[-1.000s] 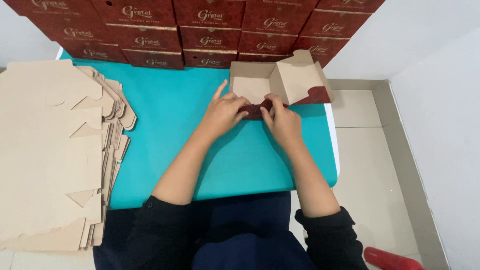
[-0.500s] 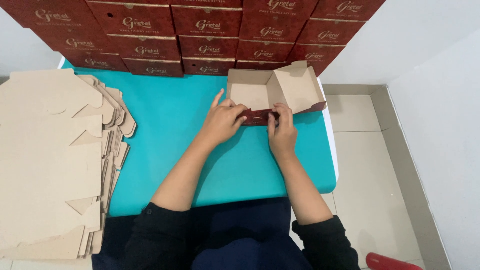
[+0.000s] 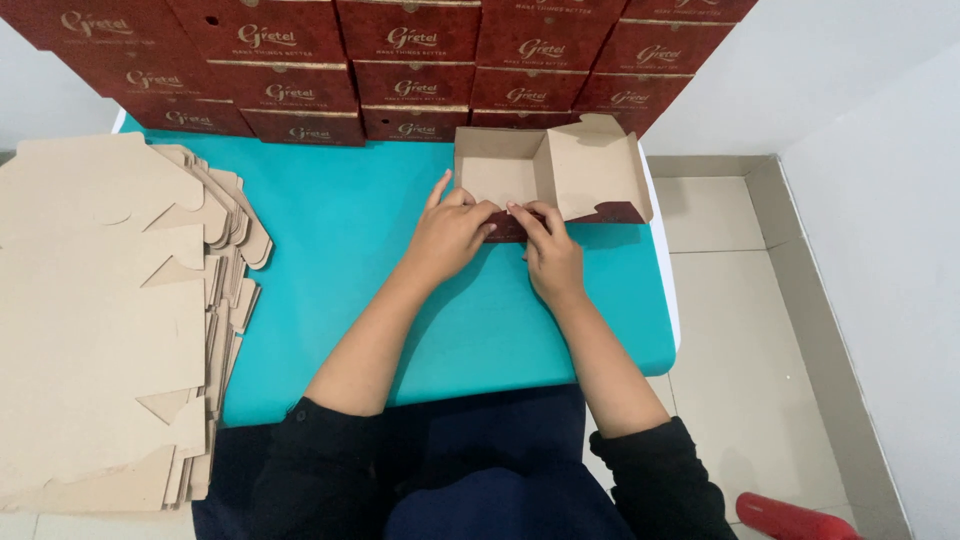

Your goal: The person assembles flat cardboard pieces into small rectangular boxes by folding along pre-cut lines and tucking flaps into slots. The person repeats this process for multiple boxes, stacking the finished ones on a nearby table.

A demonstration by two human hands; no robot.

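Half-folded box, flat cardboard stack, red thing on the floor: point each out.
half-folded box (image 3: pixel 500 178), head view, bare inner base.
flat cardboard stack (image 3: pixel 90 330), head view, top sheet.
red thing (image 3: pixel 790 517), head view, its middle.

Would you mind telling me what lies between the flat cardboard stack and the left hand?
In the head view, only bare teal table lies between the stack and the left hand.

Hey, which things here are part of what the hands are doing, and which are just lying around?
In use:
left hand
right hand
half-folded cardboard box
stack of flat box blanks
wall of finished dark red boxes
teal table

Lying about:
red object on the floor
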